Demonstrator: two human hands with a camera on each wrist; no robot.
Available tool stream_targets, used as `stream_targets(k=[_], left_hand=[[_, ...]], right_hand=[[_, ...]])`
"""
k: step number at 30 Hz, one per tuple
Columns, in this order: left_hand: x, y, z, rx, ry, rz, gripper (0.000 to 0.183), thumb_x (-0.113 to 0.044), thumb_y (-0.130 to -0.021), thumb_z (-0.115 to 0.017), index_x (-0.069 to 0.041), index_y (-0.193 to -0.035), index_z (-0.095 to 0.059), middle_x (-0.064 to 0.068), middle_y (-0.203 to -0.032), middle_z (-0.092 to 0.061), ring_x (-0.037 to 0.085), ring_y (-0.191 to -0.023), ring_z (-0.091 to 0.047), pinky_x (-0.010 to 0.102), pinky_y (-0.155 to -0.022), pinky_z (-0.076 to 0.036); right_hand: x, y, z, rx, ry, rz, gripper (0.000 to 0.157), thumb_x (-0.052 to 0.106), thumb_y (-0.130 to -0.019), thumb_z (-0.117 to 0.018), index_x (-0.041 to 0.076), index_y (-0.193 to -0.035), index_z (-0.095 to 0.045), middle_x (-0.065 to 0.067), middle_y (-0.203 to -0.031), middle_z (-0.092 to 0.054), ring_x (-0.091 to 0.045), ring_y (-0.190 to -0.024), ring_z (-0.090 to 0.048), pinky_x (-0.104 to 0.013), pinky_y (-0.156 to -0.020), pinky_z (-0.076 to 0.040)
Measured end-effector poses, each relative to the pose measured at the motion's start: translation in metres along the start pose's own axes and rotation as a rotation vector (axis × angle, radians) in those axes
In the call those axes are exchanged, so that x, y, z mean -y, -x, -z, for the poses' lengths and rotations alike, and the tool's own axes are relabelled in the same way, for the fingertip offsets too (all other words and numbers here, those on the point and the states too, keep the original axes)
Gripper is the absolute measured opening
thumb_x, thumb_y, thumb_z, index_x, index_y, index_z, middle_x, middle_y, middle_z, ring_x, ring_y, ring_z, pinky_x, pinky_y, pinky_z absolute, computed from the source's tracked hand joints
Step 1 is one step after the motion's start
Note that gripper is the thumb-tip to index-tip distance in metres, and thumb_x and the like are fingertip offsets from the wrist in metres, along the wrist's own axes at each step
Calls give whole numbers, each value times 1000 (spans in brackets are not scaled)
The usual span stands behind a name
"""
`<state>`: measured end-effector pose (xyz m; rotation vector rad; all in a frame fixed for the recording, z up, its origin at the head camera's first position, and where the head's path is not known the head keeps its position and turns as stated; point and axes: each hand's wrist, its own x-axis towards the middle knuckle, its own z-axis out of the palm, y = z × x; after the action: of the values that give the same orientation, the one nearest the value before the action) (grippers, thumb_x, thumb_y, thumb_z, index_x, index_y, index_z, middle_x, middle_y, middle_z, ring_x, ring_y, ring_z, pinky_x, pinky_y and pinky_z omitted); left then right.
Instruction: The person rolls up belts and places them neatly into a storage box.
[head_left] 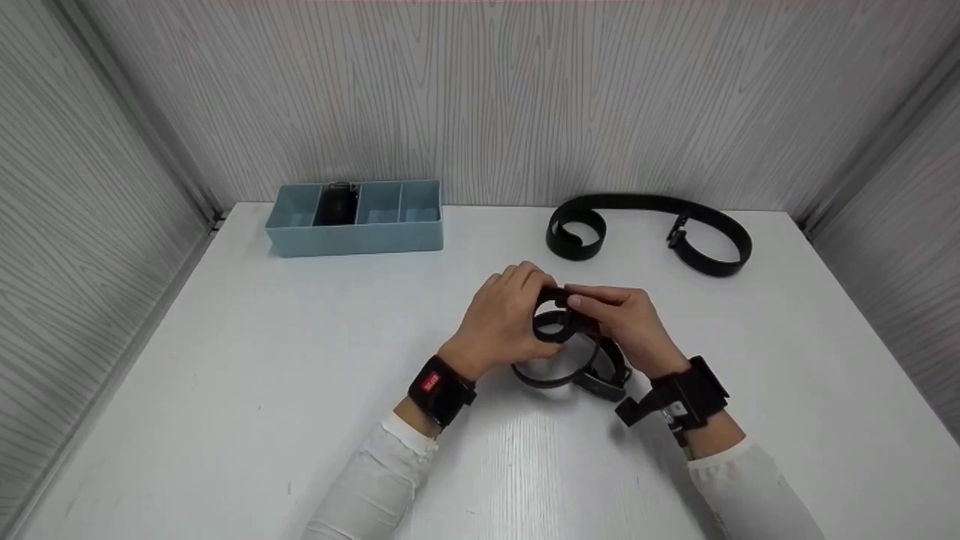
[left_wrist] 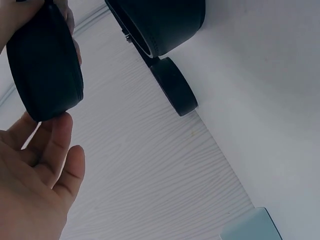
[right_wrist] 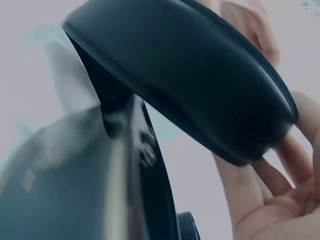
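Observation:
Both hands are at a black belt, held above the white table with its upper part wound into a small coil. My left hand grips the coil from the left, its fingers over the far side. In the left wrist view, fingertips of the left hand meet the edge of the smooth black coil. My right hand pinches the coil's upper right with thumb and fingers. A wider loop of the belt hangs below the hands. Up close in the right wrist view, the strap shows stitched edges.
A blue divided box stands at the back left, a rolled black belt with a metal buckle in one compartment. At the back right, another black belt lies on edge, one end curled. Grey wood-grain panels enclose the table.

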<state>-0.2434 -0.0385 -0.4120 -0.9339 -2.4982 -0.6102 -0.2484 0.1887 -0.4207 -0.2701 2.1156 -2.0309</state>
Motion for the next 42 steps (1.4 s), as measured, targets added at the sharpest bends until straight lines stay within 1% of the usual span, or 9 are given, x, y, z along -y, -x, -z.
stream_targets(k=[4,8,12,17,21,27,34,37,42], left_hand=[[-1,0,0,-31,-63,68,77,-55,-67,-92,-9,-120,-59,3,-112,-58,18,-100,-58,35,-84,-51],[-2,0,0,-5,-55,85,79,-57,-68,-92,-9,-120,-58,3,-112,-57,19,-101,-58,36,-84,-50],[-1,0,1,26,14,45,80,-52,-70,-94,-8,-124,-56,4,-117,-55,20,-105,-56,36,-88,-50],[3,0,3,64,121,-51,79,-41,-69,-97,-8,-129,-57,4,-124,-56,19,-111,-55,33,-97,-48],[3,0,3,107,175,-93,79,-34,-68,-98,-9,-131,-57,3,-127,-56,19,-113,-54,32,-100,-47],[0,0,1,64,79,-67,77,-44,-67,-95,-10,-126,-59,2,-120,-59,18,-107,-56,34,-90,-49],[-3,1,-1,-19,-122,58,81,-65,-66,-88,-10,-118,-59,1,-109,-57,18,-98,-55,36,-84,-48],[-3,1,-1,-14,-124,76,82,-66,-66,-88,-10,-118,-58,2,-108,-56,19,-97,-54,36,-84,-48],[-1,0,0,34,-11,40,81,-60,-70,-90,-9,-122,-57,3,-114,-55,20,-102,-53,35,-86,-48]], right_hand=[[-2,0,-5,-30,-58,14,48,22,-94,-79,1,-135,-67,-12,-125,-73,-22,-107,-73,-31,-86,-60],[-3,1,-5,-25,-62,28,50,20,-95,-78,-3,-137,-64,-13,-125,-72,-23,-107,-74,-33,-87,-60],[-2,1,-1,-2,-36,35,49,23,-95,-78,-1,-136,-66,-15,-127,-72,-25,-106,-74,-33,-86,-60],[1,2,6,27,12,23,41,25,-93,-80,7,-129,-73,-14,-125,-73,-28,-105,-74,-31,-81,-61],[2,2,9,75,16,12,37,20,-94,-80,4,-126,-74,-16,-124,-73,-33,-108,-73,-34,-84,-61],[-1,2,4,64,-18,17,39,20,-94,-79,2,-128,-73,-15,-125,-73,-28,-109,-73,-36,-87,-60],[-1,2,-6,6,-94,14,43,20,-94,-79,3,-132,-70,-14,-127,-72,-24,-109,-73,-36,-89,-59],[-1,2,-7,1,-100,19,45,19,-94,-79,0,-134,-68,-14,-125,-72,-24,-106,-74,-36,-88,-60],[-2,1,-2,-9,-49,18,51,20,-94,-80,-5,-135,-65,-13,-123,-74,-22,-100,-76,-31,-81,-61]])
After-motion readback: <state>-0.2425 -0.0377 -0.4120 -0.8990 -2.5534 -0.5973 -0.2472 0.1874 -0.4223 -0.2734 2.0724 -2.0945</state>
